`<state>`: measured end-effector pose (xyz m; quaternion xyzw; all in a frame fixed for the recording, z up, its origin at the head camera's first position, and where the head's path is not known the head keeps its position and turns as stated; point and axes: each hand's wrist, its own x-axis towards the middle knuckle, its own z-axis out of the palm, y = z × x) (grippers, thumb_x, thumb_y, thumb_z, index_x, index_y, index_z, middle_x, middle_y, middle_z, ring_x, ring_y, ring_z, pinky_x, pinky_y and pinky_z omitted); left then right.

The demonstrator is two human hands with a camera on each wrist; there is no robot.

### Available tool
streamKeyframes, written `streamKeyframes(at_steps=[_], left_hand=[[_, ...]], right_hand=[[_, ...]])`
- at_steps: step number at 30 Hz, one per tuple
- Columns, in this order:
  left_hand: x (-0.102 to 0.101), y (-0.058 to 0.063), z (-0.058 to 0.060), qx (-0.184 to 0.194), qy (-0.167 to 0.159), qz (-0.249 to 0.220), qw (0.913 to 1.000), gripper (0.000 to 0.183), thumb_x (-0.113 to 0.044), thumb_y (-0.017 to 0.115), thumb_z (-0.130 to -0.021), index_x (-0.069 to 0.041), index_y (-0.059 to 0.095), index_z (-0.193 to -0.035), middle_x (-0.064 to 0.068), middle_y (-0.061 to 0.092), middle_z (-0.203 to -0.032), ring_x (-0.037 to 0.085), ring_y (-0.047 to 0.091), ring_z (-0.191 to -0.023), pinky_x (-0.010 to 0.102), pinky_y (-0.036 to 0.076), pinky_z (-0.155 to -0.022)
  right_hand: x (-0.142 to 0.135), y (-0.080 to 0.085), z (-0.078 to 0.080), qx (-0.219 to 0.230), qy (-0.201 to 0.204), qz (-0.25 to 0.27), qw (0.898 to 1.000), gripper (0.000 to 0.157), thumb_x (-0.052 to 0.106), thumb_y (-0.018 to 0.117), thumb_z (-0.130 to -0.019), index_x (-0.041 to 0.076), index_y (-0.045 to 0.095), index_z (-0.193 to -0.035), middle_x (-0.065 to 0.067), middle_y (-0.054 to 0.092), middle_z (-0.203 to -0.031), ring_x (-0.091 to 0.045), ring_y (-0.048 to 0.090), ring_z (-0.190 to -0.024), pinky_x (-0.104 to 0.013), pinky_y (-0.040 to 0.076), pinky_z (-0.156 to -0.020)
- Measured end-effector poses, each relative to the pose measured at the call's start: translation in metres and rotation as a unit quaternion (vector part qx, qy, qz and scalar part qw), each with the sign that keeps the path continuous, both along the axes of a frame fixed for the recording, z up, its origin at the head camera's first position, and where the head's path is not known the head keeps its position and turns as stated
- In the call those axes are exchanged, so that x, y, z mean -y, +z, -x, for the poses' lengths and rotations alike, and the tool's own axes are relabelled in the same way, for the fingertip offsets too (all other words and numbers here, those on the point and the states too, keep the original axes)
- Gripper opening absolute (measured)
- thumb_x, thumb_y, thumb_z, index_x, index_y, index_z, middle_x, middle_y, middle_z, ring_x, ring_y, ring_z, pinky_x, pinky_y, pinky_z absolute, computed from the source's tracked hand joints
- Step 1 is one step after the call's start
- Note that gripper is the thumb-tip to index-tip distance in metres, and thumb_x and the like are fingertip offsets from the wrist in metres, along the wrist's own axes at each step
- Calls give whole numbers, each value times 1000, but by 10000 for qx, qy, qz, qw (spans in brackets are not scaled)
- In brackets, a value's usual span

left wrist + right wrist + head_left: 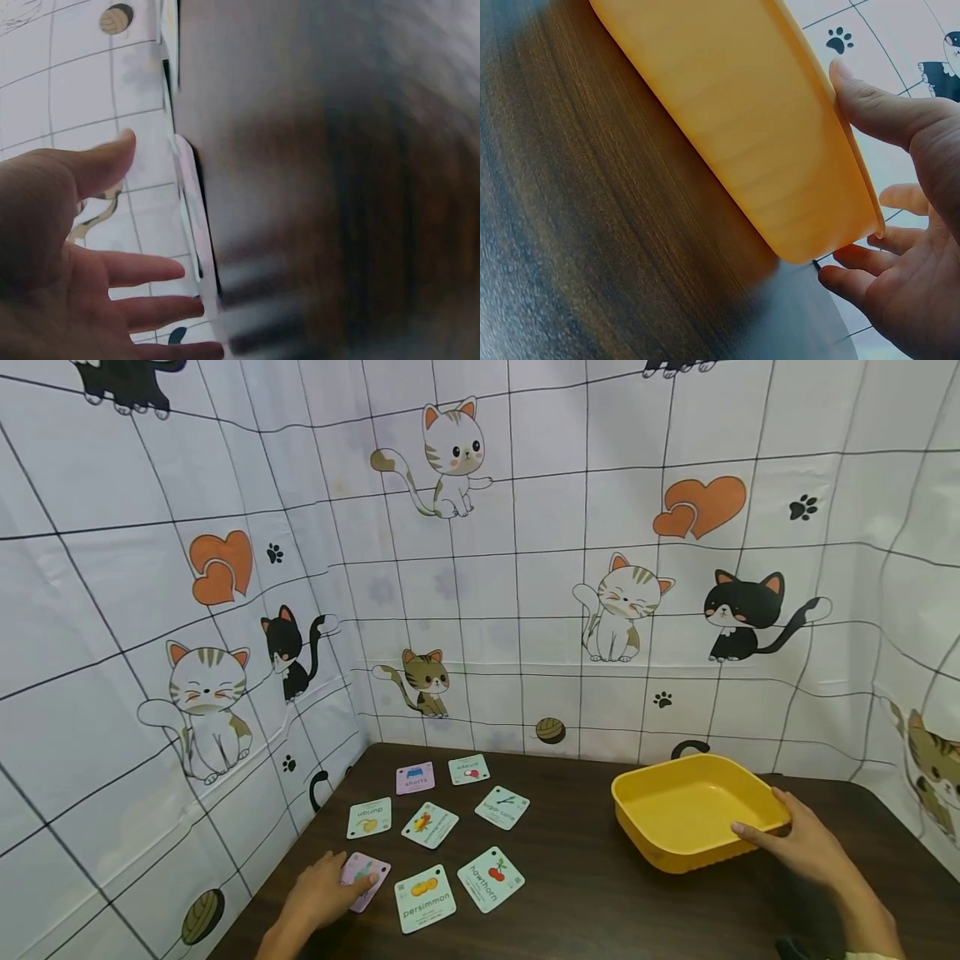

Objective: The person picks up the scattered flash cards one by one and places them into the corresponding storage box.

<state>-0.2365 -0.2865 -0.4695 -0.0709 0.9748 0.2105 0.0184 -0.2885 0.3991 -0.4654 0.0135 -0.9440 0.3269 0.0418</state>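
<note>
My left hand (322, 892) is at a purple card (365, 870), its thumb and fingers apart and overlapping the card's left side. In the left wrist view the fingers (154, 313) extend loosely toward the edge of that card. Beside it lie a persimmon card (425, 906) and a hawthorn card (491, 879). Over on the right, my right hand (806, 839) holds the near right corner of a yellow plastic basin (675, 814). Its thumb (877, 112) lies on the rim and its other fingers curl around the outer end wall.
Farther back on the dark wooden table (570, 860) lie a durian card (369, 818), a sugar cane card (502, 807), a purple shorts card (415, 777) and other picture cards. A white cat-print sheet (540, 543) hangs behind and at both sides.
</note>
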Motion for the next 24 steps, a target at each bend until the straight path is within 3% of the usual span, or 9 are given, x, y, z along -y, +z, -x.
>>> streamKeyframes(at_steps=[6,10,17,24], left_hand=[[0,-4,3,289,-270,-87,9992,93,-55,79,-90,18,55,-141,49,46,-150,72,41,-138,80,33,-114],[-3,-3,4,330,-313,18,9990,92,-51,83,-88,21,55,-138,50,45,-149,73,42,-137,78,36,-112],[-1,-5,8,153,-221,384,9989,91,-49,87,-86,19,56,-137,41,57,-139,60,57,-122,71,47,-103],[0,-1,12,479,77,450,9978,82,-46,87,-86,14,60,-135,41,51,-145,62,52,-124,79,46,-99]], right_hand=[[0,1,-1,104,-27,57,9999,116,55,65,-102,-25,3,-158,-57,16,-155,-72,31,-135,-85,30,-107],[-1,2,-3,65,-29,14,10000,116,55,65,-102,-26,3,-157,-58,16,-154,-74,29,-136,-85,29,-107],[0,1,-3,-23,-6,38,10000,115,54,66,-102,-25,4,-158,-57,16,-156,-74,28,-137,-85,29,-107],[1,3,-4,145,-72,-33,9999,116,57,64,-102,-25,3,-158,-56,14,-156,-74,26,-138,-86,27,-109]])
